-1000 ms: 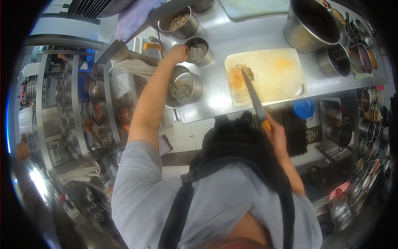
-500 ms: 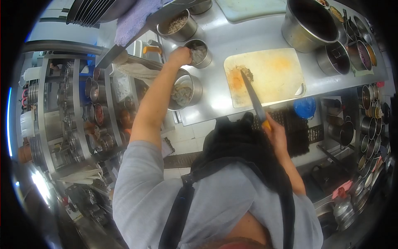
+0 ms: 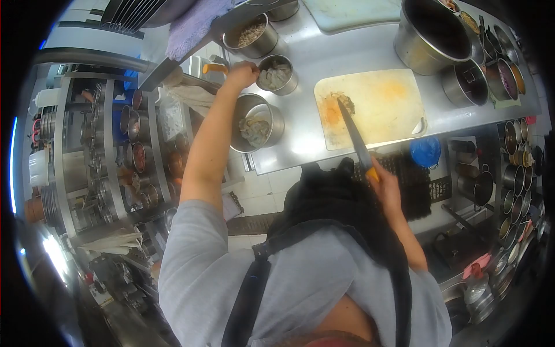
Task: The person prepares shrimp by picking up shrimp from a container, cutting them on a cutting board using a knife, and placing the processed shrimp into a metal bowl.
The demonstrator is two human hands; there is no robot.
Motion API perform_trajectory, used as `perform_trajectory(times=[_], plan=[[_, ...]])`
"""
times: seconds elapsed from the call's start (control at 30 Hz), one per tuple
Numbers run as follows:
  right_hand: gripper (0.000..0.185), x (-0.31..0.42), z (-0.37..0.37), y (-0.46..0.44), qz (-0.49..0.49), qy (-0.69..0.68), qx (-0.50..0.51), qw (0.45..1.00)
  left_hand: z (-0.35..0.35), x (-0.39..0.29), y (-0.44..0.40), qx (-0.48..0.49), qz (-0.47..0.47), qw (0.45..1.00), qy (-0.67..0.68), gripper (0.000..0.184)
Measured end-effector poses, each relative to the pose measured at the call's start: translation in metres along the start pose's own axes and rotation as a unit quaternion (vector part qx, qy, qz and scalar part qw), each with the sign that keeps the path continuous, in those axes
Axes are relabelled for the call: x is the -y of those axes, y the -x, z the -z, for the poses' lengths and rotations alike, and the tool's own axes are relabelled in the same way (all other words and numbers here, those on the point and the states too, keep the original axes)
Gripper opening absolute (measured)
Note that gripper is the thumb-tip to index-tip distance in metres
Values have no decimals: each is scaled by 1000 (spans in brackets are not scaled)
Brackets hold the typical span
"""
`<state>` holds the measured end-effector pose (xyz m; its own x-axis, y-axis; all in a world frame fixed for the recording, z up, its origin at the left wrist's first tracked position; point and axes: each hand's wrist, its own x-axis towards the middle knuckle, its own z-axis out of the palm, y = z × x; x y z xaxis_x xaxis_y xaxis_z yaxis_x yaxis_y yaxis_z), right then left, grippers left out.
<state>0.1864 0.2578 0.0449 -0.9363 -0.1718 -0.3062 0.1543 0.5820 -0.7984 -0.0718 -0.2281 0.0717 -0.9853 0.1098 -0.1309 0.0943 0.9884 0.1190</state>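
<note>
My left hand (image 3: pixel 243 75) is at the left rim of a small steel pot (image 3: pixel 287 87) that holds pale, greyish shrimp-like pieces (image 3: pixel 275 76). Its fingers are closed, and what they hold, if anything, is too small to make out. Just nearer to me, a larger steel pot (image 3: pixel 276 128) contains similar pieces (image 3: pixel 254 130). My right hand (image 3: pixel 383 183) grips the yellow handle of a long knife (image 3: pixel 358 141). The blade's tip rests by a small chopped brown heap (image 3: pixel 347 104) on the left part of a stained white cutting board (image 3: pixel 381 110).
Behind the small pot stands a pot of chopped bits (image 3: pixel 250 36). A large deep pot (image 3: pixel 417 49) and other pots are at the right. Another cutting board (image 3: pixel 352 13) lies at the back. Below the counter's edge hangs a blue round object (image 3: pixel 425 152).
My left hand has moved out from over the small pot's opening to its left rim. My right hand and the knife have hardly moved.
</note>
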Motion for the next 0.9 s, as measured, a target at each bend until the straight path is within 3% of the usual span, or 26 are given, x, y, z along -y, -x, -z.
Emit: perform_trajectory(times=[0.33, 0.4, 0.43, 0.5, 0.9], plan=[[59, 5, 0, 3, 13, -2, -1, 1000, 18, -15, 11, -8, 31, 993, 113, 25], [59, 7, 0, 3, -3, -7, 4, 1000, 9, -12, 11, -17, 53, 998, -43, 27], [59, 6, 1, 1, -1, -8, 1, 1000, 10, -7, 8, -19, 51, 998, -44, 27], [59, 3, -2, 5, 10, 3, -5, 1000, 18, -6, 13, -72, 7, 997, 41, 28], [59, 18, 2, 7, 24, 17, -2, 1000, 70, -34, 63, -119, 57, 977, 170, 27]])
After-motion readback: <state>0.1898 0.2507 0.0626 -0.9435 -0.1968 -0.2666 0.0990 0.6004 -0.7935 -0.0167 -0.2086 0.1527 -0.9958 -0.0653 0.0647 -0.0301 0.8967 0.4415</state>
